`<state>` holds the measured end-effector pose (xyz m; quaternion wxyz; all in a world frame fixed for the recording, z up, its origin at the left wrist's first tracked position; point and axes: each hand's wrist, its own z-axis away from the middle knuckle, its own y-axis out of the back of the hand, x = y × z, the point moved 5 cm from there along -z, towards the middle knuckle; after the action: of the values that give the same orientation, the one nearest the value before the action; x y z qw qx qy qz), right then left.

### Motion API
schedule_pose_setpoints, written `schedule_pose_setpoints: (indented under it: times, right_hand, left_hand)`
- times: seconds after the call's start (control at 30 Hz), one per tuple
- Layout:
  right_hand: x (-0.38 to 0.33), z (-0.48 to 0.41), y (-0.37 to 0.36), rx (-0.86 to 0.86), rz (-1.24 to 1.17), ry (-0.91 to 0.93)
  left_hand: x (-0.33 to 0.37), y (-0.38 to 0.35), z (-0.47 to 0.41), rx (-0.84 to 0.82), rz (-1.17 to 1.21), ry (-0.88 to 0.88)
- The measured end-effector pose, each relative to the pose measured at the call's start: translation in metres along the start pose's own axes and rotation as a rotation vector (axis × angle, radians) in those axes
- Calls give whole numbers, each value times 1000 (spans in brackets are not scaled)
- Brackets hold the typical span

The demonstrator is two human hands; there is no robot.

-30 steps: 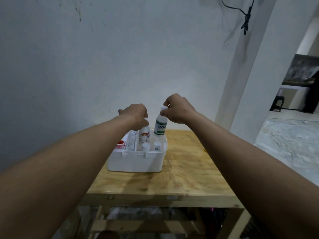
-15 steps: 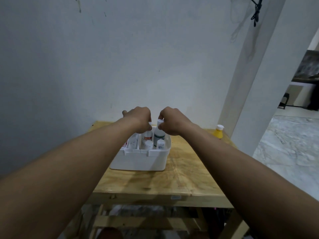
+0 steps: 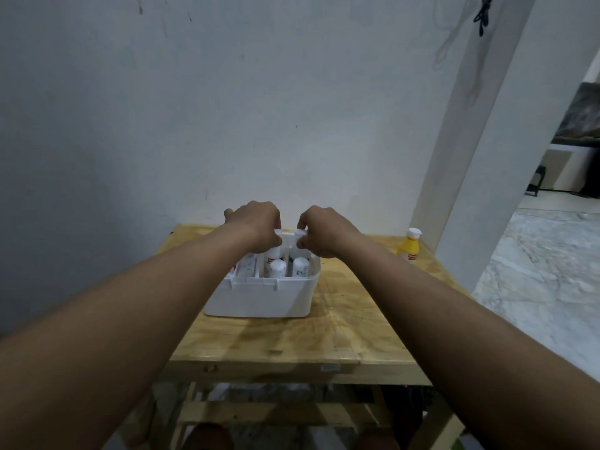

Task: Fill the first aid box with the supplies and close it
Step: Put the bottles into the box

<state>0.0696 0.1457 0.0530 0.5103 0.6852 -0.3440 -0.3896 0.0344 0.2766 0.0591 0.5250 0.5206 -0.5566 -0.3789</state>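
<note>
A white first aid box (image 3: 259,297) stands open on the wooden table, with several white bottles upright inside its compartments. My left hand (image 3: 256,222) grips the top of a white bottle with a red label (image 3: 272,254) at the back of the box. My right hand (image 3: 324,230) pinches the cap of a taller white bottle (image 3: 298,253) standing beside it. Two smaller white bottles (image 3: 277,267) stand in front of these. No lid is in sight.
A yellow bottle with a white cap (image 3: 409,246) stands at the table's back right corner. The wooden table (image 3: 341,336) sits against a white wall, with a pillar to its right. Floor tiles lie beyond the right edge.
Both hands lowered their bottles into the box; the right-hand bottle with the green label, held above the box a second ago, now stands inside. The view shifted, revealing the yellow bottle.
</note>
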Motion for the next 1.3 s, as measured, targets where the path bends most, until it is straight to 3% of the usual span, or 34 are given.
schedule_pose_setpoints:
  times: [0.33, 0.5, 0.7, 0.97, 1.3]
  right_hand:
    - [34, 20, 30, 82, -130, -60]
    - [74, 29, 39, 154, -69, -162]
    - [129, 38, 32, 83, 133, -290]
    - [177, 45, 12, -29, 175, -407]
    - [167, 44, 40, 86, 77, -316]
  left_hand:
    - [-5, 7, 19, 40, 146, 33]
    - [-4, 9, 61, 252, 184, 0]
    - [-3, -14, 120, 549, 147, -93]
    - [-2, -50, 143, 476, -94, -53]
    - [-7, -62, 143, 445, -122, -37]
